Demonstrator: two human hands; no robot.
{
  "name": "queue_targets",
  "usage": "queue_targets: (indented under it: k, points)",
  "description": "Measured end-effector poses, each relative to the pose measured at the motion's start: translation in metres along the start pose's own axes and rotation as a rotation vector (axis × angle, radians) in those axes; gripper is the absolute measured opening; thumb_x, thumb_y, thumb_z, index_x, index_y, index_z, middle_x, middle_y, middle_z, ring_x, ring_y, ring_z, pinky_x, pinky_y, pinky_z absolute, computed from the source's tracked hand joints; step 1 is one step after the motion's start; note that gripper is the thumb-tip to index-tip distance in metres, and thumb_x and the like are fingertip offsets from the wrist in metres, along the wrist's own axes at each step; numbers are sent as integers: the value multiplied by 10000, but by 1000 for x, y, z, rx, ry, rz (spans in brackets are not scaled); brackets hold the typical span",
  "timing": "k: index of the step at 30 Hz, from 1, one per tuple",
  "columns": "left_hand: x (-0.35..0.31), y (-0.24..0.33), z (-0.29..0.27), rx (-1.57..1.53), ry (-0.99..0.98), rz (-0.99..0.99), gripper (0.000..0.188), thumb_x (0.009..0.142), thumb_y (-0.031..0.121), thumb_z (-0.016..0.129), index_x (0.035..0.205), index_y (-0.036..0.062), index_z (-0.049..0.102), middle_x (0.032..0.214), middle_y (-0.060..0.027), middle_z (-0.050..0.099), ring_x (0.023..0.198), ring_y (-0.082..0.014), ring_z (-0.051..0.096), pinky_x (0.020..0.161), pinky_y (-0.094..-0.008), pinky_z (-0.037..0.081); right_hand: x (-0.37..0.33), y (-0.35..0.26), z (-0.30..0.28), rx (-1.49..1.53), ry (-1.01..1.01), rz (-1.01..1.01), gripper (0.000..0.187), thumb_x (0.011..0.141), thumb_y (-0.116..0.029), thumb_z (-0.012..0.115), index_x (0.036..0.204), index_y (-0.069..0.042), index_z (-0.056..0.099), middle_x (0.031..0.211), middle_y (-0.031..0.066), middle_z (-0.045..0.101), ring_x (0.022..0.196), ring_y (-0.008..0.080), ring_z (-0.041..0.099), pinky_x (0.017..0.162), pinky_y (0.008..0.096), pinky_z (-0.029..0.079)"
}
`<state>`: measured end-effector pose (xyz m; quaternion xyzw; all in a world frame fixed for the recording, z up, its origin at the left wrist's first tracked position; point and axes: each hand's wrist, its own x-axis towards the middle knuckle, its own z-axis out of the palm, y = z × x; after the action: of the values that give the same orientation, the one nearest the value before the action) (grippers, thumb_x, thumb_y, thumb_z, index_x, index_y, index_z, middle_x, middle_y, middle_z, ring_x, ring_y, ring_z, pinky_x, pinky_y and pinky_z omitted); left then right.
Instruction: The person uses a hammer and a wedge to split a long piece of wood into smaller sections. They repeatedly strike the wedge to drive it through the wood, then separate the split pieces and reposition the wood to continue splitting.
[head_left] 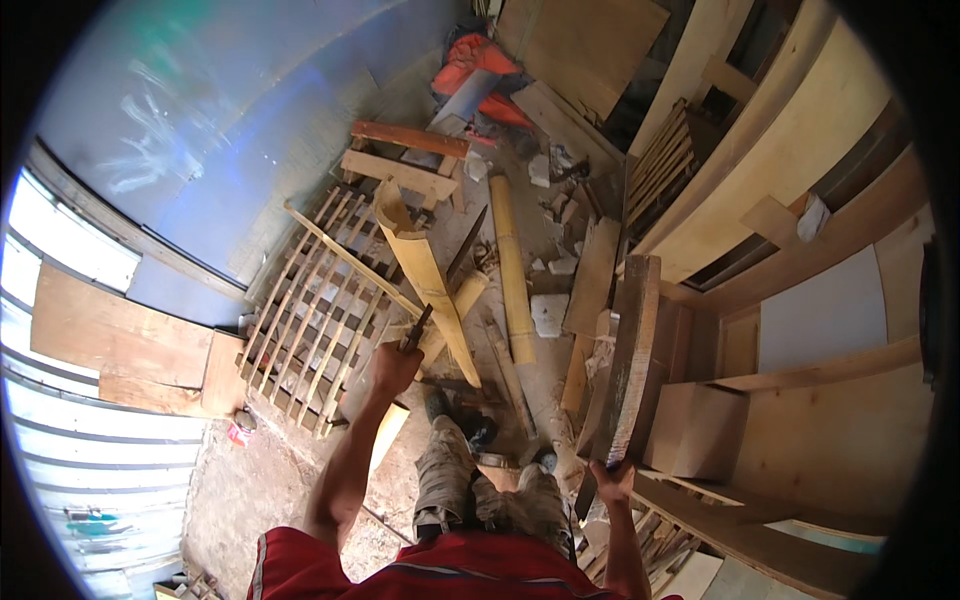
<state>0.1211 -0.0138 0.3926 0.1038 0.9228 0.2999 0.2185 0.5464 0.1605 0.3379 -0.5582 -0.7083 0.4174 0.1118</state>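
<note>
My left hand (pixel 397 370) is closed around the dark handle of a long-bladed tool that looks like a machete (pixel 467 245). Its blade points away from me and crosses a split piece of bamboo (pixel 420 265); part of the blade is hidden there. The bamboo leans at a slant, hollow end up and narrow tip down near my feet. My right hand (pixel 612 482) grips the near end of a thick wooden plank (pixel 635 370), thumb on its upper face, at my right side.
Left of the bamboo lies a slatted lattice (pixel 315 300), with a wooden stool-like frame (pixel 405 170) behind it. A whole bamboo pole (pixel 512 270) rests on the floor ahead, among rubble and boards. Wooden shelving (pixel 800 420) lines the right. A small can (pixel 241 428) stands at left.
</note>
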Motion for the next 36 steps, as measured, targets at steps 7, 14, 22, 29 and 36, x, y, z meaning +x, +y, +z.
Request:
queue_targets:
  k: [7,14,22,29,36]
  points:
    - [42,-68,95,126,35,7,394,782,351,643,908,-16,713,869,-281,682,874,-450,667,765,-513,524,6,0,16,5,-36,3,491,693,-380,793,910,40,661,795,240,663,787,453,645,708,514,497]
    - [92,10,99,113,-70,-48,389,785,335,644,949,-11,716,946,-256,698,930,-421,674,795,-501,529,9,75,53,-238,172,-88,611,685,-467,814,988,31,633,798,236,661,802,457,642,732,506,507]
    - [62,46,-7,52,39,69,423,747,324,689,957,-43,700,919,-290,682,914,-424,673,758,-490,523,14,-8,12,-3,35,-182,429,683,-323,825,715,50,615,568,140,584,495,298,548,528,426,445]
    - [92,-32,84,125,35,-51,377,765,288,654,873,-72,694,844,-290,674,870,-437,670,748,-495,520,9,13,28,-63,49,-129,536,679,-376,819,971,39,645,783,204,660,731,380,643,672,484,494]
    - [91,-63,103,40,11,-96,445,750,359,656,857,-72,695,837,-307,663,869,-446,671,736,-505,515,0,38,34,62,-108,76,558,663,-413,831,952,16,621,804,192,650,761,381,636,723,491,499]
